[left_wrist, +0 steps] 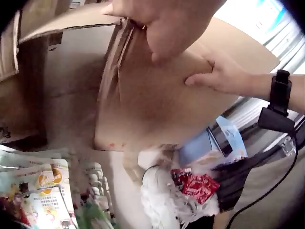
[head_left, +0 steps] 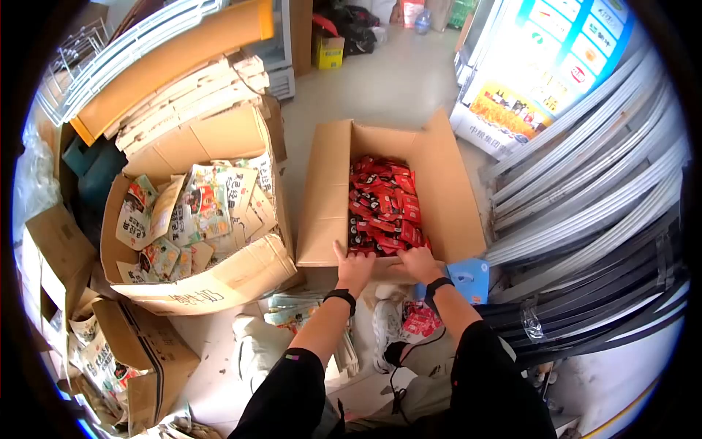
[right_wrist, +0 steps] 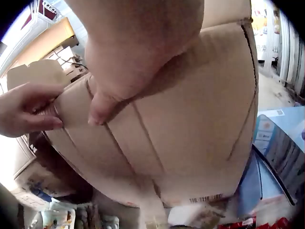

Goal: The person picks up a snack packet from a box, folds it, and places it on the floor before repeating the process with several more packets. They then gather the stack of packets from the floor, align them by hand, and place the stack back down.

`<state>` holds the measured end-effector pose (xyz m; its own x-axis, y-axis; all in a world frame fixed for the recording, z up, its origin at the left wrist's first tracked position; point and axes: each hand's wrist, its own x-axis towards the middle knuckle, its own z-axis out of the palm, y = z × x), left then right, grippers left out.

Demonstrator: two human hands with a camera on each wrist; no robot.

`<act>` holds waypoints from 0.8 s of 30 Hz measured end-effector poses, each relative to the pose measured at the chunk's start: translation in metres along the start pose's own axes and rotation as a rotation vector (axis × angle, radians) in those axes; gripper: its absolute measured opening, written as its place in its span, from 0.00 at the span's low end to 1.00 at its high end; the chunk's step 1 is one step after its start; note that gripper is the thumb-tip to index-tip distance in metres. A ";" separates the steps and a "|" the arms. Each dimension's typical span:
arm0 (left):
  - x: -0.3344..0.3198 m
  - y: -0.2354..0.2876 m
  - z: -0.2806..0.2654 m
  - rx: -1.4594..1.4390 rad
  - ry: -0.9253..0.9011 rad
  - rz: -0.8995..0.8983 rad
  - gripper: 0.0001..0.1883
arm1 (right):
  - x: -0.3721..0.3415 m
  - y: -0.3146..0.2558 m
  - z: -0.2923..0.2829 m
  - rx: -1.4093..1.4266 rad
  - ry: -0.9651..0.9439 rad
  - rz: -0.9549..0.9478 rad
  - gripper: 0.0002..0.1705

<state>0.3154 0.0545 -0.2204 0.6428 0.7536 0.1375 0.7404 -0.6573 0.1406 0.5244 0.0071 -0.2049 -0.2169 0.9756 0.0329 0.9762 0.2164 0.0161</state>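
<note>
A cardboard box [head_left: 325, 197] with its flaps up holds a pile of small red packets [head_left: 384, 201], a few with black parts. My left hand [head_left: 355, 269] grips the near wall at its left corner, one finger stretched along the flap. To its right, my right hand [head_left: 420, 265] holds the same wall over its top edge. From the left wrist, the left thumb [left_wrist: 159, 45] lies against the outer face, and the right hand [left_wrist: 221, 76] grips further along. In the right wrist view, the right thumb [right_wrist: 102, 107] presses on the outside of the wall, close to the left hand [right_wrist: 31, 109].
Left stands a worn carton [head_left: 197, 289] of printed pouches [head_left: 205, 201]. A blue box [head_left: 469, 279] sits by the near right corner; red packets [head_left: 420, 320] lie near a white shoe [head_left: 385, 329]. Long pale strips [head_left: 585, 161] lean along the right, below a fridge [head_left: 541, 66].
</note>
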 end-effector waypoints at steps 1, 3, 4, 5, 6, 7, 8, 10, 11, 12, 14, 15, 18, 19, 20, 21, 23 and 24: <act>0.005 -0.004 0.004 0.012 -0.008 -0.007 0.05 | 0.004 -0.001 -0.003 0.008 0.010 0.015 0.32; -0.003 -0.003 0.004 0.014 -0.041 -0.008 0.06 | -0.004 -0.016 -0.002 0.031 -0.001 0.041 0.32; -0.003 0.002 -0.008 0.024 -0.160 -0.032 0.07 | -0.009 -0.023 -0.001 0.031 -0.019 0.043 0.30; -0.003 0.008 -0.017 0.031 -0.273 -0.059 0.09 | -0.013 -0.026 0.001 0.023 -0.035 0.039 0.28; -0.002 0.009 -0.022 0.010 -0.375 -0.092 0.11 | -0.018 -0.029 0.004 0.031 -0.057 -0.003 0.29; -0.004 0.011 -0.030 0.006 -0.378 -0.105 0.11 | -0.021 -0.035 0.007 0.046 -0.077 -0.047 0.30; -0.005 0.014 -0.037 0.032 -0.401 -0.104 0.11 | -0.018 -0.033 0.007 0.049 -0.128 -0.045 0.31; -0.005 0.010 -0.033 0.040 -0.339 -0.112 0.11 | -0.009 -0.025 0.002 0.056 -0.173 -0.061 0.31; 0.003 0.003 -0.026 0.050 -0.332 -0.126 0.11 | 0.000 -0.021 -0.003 0.082 -0.115 -0.072 0.32; 0.011 -0.001 -0.017 0.054 -0.301 -0.154 0.11 | 0.006 -0.018 -0.006 0.109 -0.056 -0.071 0.33; 0.011 -0.005 -0.022 -0.014 -0.221 -0.135 0.11 | 0.012 -0.009 -0.001 0.040 -0.017 -0.068 0.33; 0.011 -0.004 -0.022 -0.014 -0.223 -0.131 0.11 | 0.013 -0.007 0.000 -0.031 0.017 -0.071 0.33; 0.002 0.000 -0.018 0.001 -0.226 -0.085 0.11 | -0.001 -0.018 0.010 -0.024 0.018 -0.034 0.33; -0.003 0.002 -0.018 0.018 -0.218 -0.078 0.11 | -0.009 -0.026 0.011 -0.019 0.008 -0.016 0.32; -0.008 0.006 -0.017 0.009 -0.287 -0.094 0.11 | -0.013 -0.028 0.010 0.002 -0.044 -0.028 0.31; -0.009 0.009 -0.025 0.004 -0.345 -0.114 0.12 | -0.019 -0.030 0.007 -0.001 -0.057 -0.034 0.31; -0.010 0.015 -0.037 0.021 -0.396 -0.112 0.12 | -0.028 -0.038 0.004 0.043 0.041 -0.090 0.32; -0.009 0.016 -0.039 0.047 -0.440 -0.110 0.13 | -0.020 -0.032 0.007 0.036 -0.019 -0.075 0.33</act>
<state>0.3136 0.0365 -0.1808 0.5746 0.7587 -0.3068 0.8105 -0.5795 0.0849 0.4977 -0.0192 -0.2131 -0.2893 0.9571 0.0136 0.9570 0.2895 -0.0185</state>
